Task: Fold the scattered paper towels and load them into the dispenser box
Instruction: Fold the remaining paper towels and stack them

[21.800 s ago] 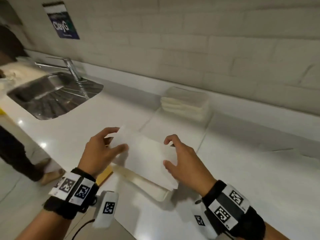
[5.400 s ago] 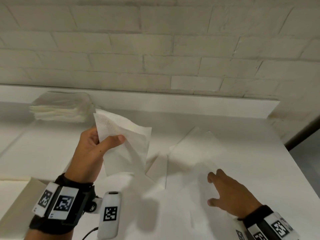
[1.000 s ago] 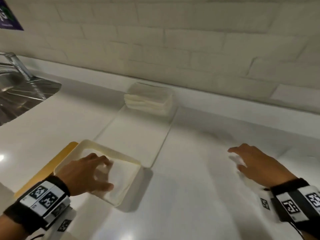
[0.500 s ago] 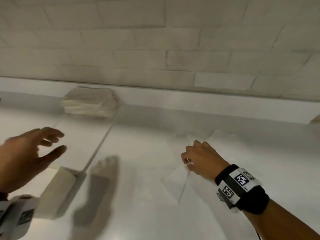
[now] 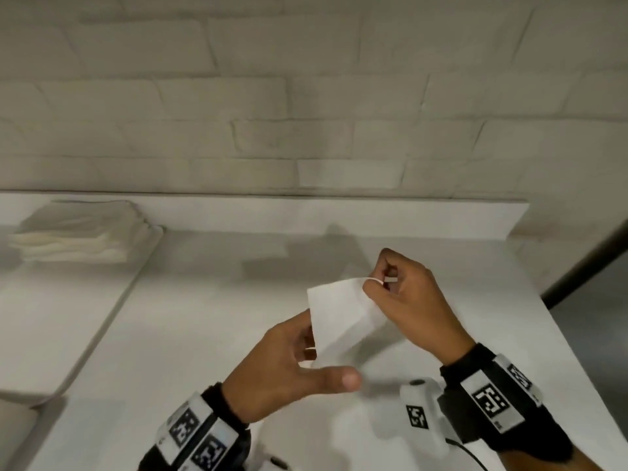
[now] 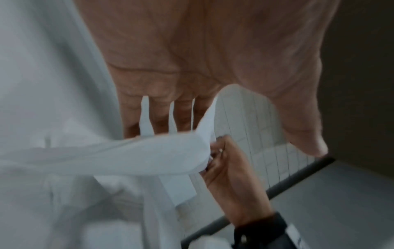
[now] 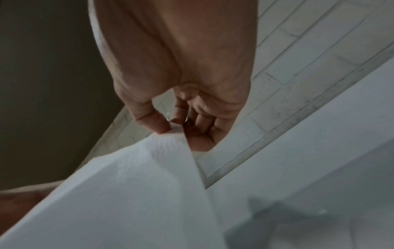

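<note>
A white paper towel [image 5: 339,314] hangs above the counter between both hands. My right hand [image 5: 377,283] pinches its upper right corner between thumb and forefinger; the pinch [image 7: 172,129] shows plainly in the right wrist view, with the towel [image 7: 138,185] draping down from it. My left hand [image 5: 316,355] is at the towel's lower left edge, fingers straight behind the sheet and thumb spread apart below it. In the left wrist view the towel [image 6: 127,156] crosses the straight fingertips [image 6: 160,121]. The dispenser box does not show clearly.
A stack of folded towels [image 5: 78,232] lies at the back left against the ledge, on a flat white board [image 5: 68,317]. The white counter [image 5: 204,368] ends at the right edge [image 5: 560,334], with dark floor beyond. A brick wall stands behind.
My right hand has lifted the towel off the counter. My left hand has come from the left to the towel's lower edge. The view has swung right, away from the box.
</note>
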Available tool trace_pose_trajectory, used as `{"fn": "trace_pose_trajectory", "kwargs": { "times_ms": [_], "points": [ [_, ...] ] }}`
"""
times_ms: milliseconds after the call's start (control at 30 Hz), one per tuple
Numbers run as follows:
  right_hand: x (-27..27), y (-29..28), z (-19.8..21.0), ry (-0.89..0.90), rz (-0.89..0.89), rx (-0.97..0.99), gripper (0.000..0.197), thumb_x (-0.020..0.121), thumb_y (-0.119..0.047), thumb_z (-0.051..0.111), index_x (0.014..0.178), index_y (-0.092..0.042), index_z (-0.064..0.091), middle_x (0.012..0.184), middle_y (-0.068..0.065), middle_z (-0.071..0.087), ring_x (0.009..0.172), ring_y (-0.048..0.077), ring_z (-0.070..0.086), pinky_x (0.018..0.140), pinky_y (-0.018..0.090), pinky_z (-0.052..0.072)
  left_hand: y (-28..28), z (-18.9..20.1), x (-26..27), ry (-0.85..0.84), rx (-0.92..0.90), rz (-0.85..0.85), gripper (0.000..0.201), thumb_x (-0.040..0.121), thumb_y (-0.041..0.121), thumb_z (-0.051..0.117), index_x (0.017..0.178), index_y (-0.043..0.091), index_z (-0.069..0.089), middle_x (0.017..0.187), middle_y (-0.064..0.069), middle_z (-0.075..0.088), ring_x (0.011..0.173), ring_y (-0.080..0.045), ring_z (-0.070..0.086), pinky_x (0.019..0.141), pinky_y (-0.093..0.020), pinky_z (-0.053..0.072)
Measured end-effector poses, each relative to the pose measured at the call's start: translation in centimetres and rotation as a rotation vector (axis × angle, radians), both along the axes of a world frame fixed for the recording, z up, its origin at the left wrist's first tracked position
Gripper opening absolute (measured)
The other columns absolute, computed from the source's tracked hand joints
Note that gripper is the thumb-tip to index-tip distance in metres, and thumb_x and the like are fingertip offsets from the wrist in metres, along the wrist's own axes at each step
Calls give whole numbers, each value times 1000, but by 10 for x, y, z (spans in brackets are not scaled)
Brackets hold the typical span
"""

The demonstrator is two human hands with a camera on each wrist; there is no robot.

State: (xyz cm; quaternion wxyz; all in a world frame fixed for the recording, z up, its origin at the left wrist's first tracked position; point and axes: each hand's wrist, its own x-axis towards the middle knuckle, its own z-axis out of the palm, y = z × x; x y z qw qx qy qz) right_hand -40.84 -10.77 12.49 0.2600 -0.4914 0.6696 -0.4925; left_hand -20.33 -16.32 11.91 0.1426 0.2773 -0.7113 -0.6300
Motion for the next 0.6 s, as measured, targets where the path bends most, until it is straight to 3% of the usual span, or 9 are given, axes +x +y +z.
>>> {"fn": "trace_pose_trajectory", "kwargs": {
  "times_ms": [133, 200, 233, 300, 367, 467, 533, 600],
  "points": [
    [-17, -11, -13, -129, -54, 15, 20, 89, -16, 66, 74, -10, 54, 76, 3, 63, 72, 12, 63, 64, 27, 48, 0, -22, -28, 35, -10, 316, 26, 81, 32, 80, 102, 18, 77, 99, -2, 79, 93, -23, 75, 83, -48, 60],
    [-26, -23, -27, -83, -18, 149, 20, 95, -30, 60, 84, -13, 61, 88, 1, 70, 78, 14, 68, 73, 31, 50, -12, -29, -25, 34, -17, 413, 14, 82, 31, 72, 90, 21, 79, 89, 0, 80, 82, -20, 75, 72, -37, 59],
    [-32, -28, -37, 56, -7, 274, 23, 97, -37, 55, 95, -15, 63, 99, 1, 69, 87, 16, 68, 79, 32, 49, -19, -29, -19, 13, -57, 424, 9, 83, 28, 71, 84, 22, 78, 85, 3, 79, 77, -16, 74, 68, -30, 55],
    [-40, -36, -58, 463, 50, 594, 38, 98, -43, 50, 125, -15, 53, 125, 8, 56, 111, 24, 58, 90, 36, 47, -31, -27, -6, -69, -233, 330, 9, 80, 30, 68, 77, 24, 74, 78, 8, 77, 70, -11, 71, 63, -25, 53],
    [-43, -38, -75, 756, 94, 766, 52, 97, -42, 52, 139, -13, 40, 137, 12, 40, 121, 30, 47, 95, 40, 47, -38, -19, 6, -198, -459, 130, 22, 74, 38, 61, 81, 20, 72, 77, 12, 73, 68, -3, 66, 63, -22, 52],
    [-42, -39, -79, 753, 83, 754, 48, 96, -35, 55, 137, -15, 39, 133, 8, 44, 116, 28, 54, 90, 38, 49, -47, -11, 14, -386, -654, -90, 19, 83, 22, 63, 99, 19, 74, 87, 24, 65, 73, 10, 58, 70, -4, 39],
    [-42, -40, -79, 712, 90, 748, 42, 94, -24, 55, 134, -17, 43, 126, 5, 54, 109, 27, 60, 88, 37, 50, -51, -6, 16, -454, -698, -167, 18, 84, 18, 63, 98, 22, 74, 84, 22, 65, 75, 6, 57, 69, -6, 39],
    [-42, -38, -79, 692, 93, 753, 39, 92, -17, 54, 130, -19, 46, 120, 4, 58, 105, 26, 61, 87, 36, 50, -54, -4, 17, -533, -675, -196, 24, 79, 31, 62, 100, 28, 74, 84, 23, 65, 77, 5, 59, 72, -14, 45]
  ]
}}
